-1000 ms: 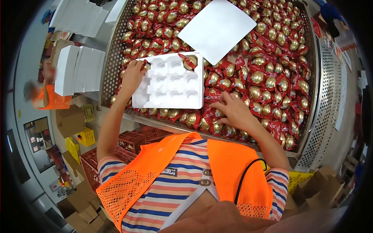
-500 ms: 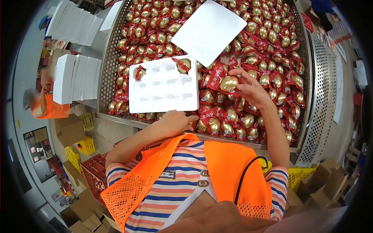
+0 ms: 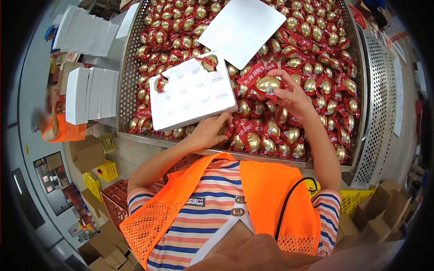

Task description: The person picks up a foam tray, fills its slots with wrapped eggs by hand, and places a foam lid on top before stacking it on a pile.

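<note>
A white foam tray with rows of hollows rests tilted on a heap of gold, egg-shaped items in red wrappers. Two of its far hollows hold such items, one at the left corner and one at the right. My left hand is at the tray's near right corner, fingers curled against its edge and partly hidden. To the right of the tray, my right hand pinches a gold egg with a red wrapper between thumb and fingers, just above the heap.
A flat white foam panel lies on the heap beyond the tray. The perforated metal bin's rim runs near my body. White foam stacks stand left. Another person in an orange vest is at far left. Yellow crates and cardboard boxes lie lower left.
The tray has turned anticlockwise and its near side now sits tilted, with my left hand closer against its corner. The egg in my right hand has turned and its wrapper has shifted slightly.
</note>
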The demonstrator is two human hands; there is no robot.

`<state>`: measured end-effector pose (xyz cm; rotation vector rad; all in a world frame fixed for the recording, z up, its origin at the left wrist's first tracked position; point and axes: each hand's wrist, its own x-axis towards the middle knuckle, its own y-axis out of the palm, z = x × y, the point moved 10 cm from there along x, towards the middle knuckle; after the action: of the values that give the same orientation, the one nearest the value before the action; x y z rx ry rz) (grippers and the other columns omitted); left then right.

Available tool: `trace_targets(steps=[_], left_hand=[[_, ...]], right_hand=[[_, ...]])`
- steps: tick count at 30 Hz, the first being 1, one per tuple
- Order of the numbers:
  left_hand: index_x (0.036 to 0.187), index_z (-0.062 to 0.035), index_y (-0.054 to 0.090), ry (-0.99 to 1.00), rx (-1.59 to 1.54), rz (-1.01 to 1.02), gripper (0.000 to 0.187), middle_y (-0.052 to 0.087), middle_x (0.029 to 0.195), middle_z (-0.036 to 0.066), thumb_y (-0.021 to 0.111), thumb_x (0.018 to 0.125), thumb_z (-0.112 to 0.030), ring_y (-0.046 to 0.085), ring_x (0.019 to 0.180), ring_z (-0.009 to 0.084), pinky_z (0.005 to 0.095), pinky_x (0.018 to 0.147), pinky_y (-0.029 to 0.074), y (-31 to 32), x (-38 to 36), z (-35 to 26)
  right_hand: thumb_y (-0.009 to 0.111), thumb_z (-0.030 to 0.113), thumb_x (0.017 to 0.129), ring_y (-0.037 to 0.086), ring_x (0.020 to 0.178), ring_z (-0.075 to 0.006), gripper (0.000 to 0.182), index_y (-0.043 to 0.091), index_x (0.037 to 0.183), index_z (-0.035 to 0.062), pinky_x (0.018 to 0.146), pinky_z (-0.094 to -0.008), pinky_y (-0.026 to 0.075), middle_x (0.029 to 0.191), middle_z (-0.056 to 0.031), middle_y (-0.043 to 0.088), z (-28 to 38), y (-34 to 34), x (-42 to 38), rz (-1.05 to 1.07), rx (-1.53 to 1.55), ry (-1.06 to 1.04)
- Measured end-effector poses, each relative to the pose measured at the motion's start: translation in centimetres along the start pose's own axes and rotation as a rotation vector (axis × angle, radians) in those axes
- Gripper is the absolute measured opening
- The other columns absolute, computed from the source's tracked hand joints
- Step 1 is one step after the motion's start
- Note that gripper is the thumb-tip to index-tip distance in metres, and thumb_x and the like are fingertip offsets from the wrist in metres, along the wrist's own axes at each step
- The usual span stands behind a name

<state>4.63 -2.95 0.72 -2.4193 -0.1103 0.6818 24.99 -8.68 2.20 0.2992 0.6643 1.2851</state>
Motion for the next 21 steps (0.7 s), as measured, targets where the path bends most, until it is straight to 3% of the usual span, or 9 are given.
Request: trace_targets(steps=[1, 2, 5, 8, 13, 15, 18, 21], left_hand=[[0.113, -0.0091, 0.046, 0.028, -0.025, -0.040, 0.049, 0.063, 0.091, 0.013, 0.077, 0.075, -0.009, 0.062, 0.078, 0.0315, 0.0412, 0.070, 0.048, -0.6, -0.1, -0.7], [0.120, -0.0087, 0.047, -0.080, 0.000, 0.023, 0.050, 0.064, 0.104, 0.013, 0.074, 0.077, -0.004, 0.064, 0.087, 0.0305, 0.0383, 0.075, 0.050, -0.4, -0.4, -0.2], [0.132, -0.0099, 0.045, 0.103, -0.126, -0.150, 0.058, 0.062, 0.117, 0.015, 0.071, 0.080, -0.003, 0.064, 0.100, 0.0301, 0.0362, 0.083, 0.051, -1.9, -1.3, -1.5], [0.141, -0.0082, 0.040, 0.150, -0.035, -0.150, 0.062, 0.057, 0.131, 0.015, 0.066, 0.085, -0.002, 0.058, 0.118, 0.0264, 0.0349, 0.095, 0.048, -3.1, -2.9, -3.5], [0.145, -0.0051, 0.036, 0.155, -1.135, -0.190, 0.058, 0.045, 0.143, 0.013, 0.061, 0.093, -0.006, 0.050, 0.127, 0.0212, 0.0356, 0.107, 0.041, -3.9, -3.4, -2.9], [0.145, -0.0029, 0.033, 0.107, -1.414, -0.177, 0.063, 0.048, 0.139, 0.015, 0.064, 0.091, -0.011, 0.052, 0.124, 0.0239, 0.0379, 0.105, 0.045, -3.4, -3.4, -2.4], [0.145, -0.0038, 0.033, 0.017, -1.585, -0.185, 0.063, 0.050, 0.136, 0.017, 0.064, 0.092, -0.017, 0.056, 0.119, 0.0266, 0.0404, 0.102, 0.047, -3.5, -3.5, -1.8], [0.144, -0.0047, 0.033, 0.116, -1.671, -0.307, 0.062, 0.052, 0.133, 0.019, 0.063, 0.093, -0.021, 0.058, 0.115, 0.0288, 0.0422, 0.098, 0.050, -4.0, -3.8, 0.0]], right_hand=[[0.074, 0.018, 0.085, 0.065, 0.104, -0.0224, 0.050, 0.049, 0.127, 0.0107, 0.081, -0.0348, 0.056, 0.119, -0.0073, 0.062, 0.1, 0.1, -0.1, -0.002, 0.016, -0.005], [0.073, 0.018, 0.085, 0.066, 0.104, -0.0237, 0.050, 0.049, 0.128, 0.0104, 0.081, -0.0344, 0.056, 0.119, -0.0078, 0.062, 0.4, 0.3, -0.2, -0.002, 0.031, -0.009], [0.070, 0.019, 0.089, 0.067, 0.103, -0.0264, 0.052, 0.046, 0.133, 0.0095, 0.081, -0.0313, 0.054, 0.120, -0.0086, 0.063, 0.7, 0.5, -0.3, 0.006, 0.078, -0.023], [0.067, 0.021, 0.091, 0.067, 0.100, -0.0246, 0.053, 0.044, 0.137, 0.0094, 0.080, -0.0300, 0.053, 0.119, -0.0078, 0.063, 0.5, 0.2, -0.3, -0.005, 0.141, -0.018], [0.065, 0.022, 0.091, 0.064, 0.100, -0.0210, 0.052, 0.044, 0.137, 0.0092, 0.078, -0.0300, 0.052, 0.123, -0.0068, 0.061, 0.1, 0.0, 0.0, 0.012, 0.173, -0.056], [0.066, 0.021, 0.089, 0.063, 0.105, -0.0216, 0.053, 0.045, 0.136, 0.0086, 0.085, -0.0327, 0.052, 0.126, -0.0081, 0.058, 0.0, 0.6, 0.0, 0.025, 0.161, -0.034], [0.070, 0.018, 0.086, 0.062, 0.107, -0.0230, 0.055, 0.047, 0.134, 0.0072, 0.093, -0.0360, 0.053, 0.127, -0.0101, 0.057, 0.2, 1.6, -0.1, 0.002, 0.122, -0.016], [0.072, 0.016, 0.084, 0.062, 0.107, -0.0229, 0.056, 0.048, 0.133, 0.0067, 0.092, -0.0360, 0.054, 0.126, -0.0110, 0.058, 0.7, 2.5, 0.2, -0.037, 0.002, -0.072]])
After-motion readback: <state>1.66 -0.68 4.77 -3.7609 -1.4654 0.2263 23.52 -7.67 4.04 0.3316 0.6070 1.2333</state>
